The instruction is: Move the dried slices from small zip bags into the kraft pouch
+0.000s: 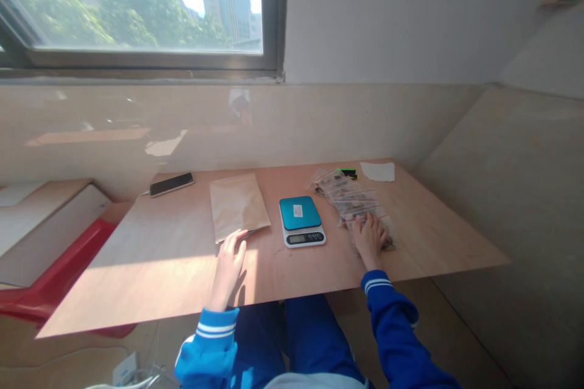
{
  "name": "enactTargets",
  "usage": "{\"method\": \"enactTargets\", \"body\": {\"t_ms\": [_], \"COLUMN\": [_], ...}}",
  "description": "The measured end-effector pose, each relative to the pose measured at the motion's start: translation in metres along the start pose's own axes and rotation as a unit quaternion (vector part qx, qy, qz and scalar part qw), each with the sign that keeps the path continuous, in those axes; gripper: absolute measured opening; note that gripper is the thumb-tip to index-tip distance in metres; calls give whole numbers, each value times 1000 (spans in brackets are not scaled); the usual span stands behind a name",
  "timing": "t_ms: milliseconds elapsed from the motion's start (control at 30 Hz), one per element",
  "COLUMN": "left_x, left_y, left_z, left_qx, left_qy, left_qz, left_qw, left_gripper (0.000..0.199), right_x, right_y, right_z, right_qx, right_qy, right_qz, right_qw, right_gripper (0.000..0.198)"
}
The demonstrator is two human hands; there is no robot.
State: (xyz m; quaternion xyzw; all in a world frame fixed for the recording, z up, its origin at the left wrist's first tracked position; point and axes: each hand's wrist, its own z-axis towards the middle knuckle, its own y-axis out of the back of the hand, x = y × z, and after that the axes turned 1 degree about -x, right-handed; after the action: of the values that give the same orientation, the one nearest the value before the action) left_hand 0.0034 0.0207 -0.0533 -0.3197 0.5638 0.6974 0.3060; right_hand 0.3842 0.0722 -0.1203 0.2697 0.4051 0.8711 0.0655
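Note:
My left hand (pixel 231 261) rests at the near edge of a flat brown paper bag (pixel 239 206), its fingertips touching that edge and its thumb held apart. My right hand (pixel 370 236) lies over the nearest of several clear zip bags (pixel 351 196), fingers spread. The zip bags overlap in a slanting row and hold small dark bits that I cannot make out. Between my hands stands a white kitchen scale (pixel 301 222) with a blue top and a pale label on it. Its small display is too blurred to read.
A phone (pixel 172 184) with a cable lies at the back left of the wooden table (pixel 168 279). Behind the zip bags are a black and green pen-like item (pixel 347 172) and a white paper (pixel 378 171). A red chair (pixel 59 267) stands left, and a wall borders the back.

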Motion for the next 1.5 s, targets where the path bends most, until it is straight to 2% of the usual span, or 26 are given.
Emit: {"method": "enactTargets", "body": {"t_ms": [133, 267, 467, 600, 733, 967, 1067, 1200, 1300, 1333, 1400, 1500], "left_x": [20, 35, 50, 52, 35, -14, -36, -61, -69, -70, -68, -65], "left_y": [-10, -13, -7, -2, 15, 60, 79, 104, 114, 115, 112, 100], "left_z": [21, 36, 42, 43, 50, 61, 62, 78, 104, 114, 128, 135], "left_qx": [-18, -19, -13, -13, -41, -125, -148, -88, -6, -1, -42, -139], "left_qy": [-31, -40, -50, -64, -79, -131, -112, -93, -81, -78, -75, -103], "left_qz": [93, 126, 161, 126, 76, 42, 38, -21, -3, 11, 26, 52], "left_qw": [995, 991, 986, 990, 993, 983, 982, 991, 997, 997, 996, 983], "left_gripper": [41, 45, 53, 49, 36, 28, 27, 26, 32, 34, 38, 44], "right_x": [-11, -24, -39, -42, -40, -37, -39, -41, -43, -44, -48, -56], "right_y": [13, 31, 22, 17, 23, 42, 51, 65, 71, 72, 72, 69], "right_z": [-6, -33, -68, -70, -69, -63, -48, -12, 15, 23, 33, 37], "right_qx": [-46, -92, 26, 37, 52, 103, 136, 167, 195, 210, 231, 235], "right_qy": [-7, 40, 80, 74, 65, 31, 18, 38, 93, 113, 139, 152], "right_qz": [128, 158, 95, 74, 72, 54, 32, -45, -105, -114, -120, -122], "right_qw": [991, 982, 992, 994, 994, 993, 990, 984, 971, 965, 956, 952], "right_gripper": [59, 54, 53, 54, 56, 56, 50, 44, 39, 38, 33, 30]}}
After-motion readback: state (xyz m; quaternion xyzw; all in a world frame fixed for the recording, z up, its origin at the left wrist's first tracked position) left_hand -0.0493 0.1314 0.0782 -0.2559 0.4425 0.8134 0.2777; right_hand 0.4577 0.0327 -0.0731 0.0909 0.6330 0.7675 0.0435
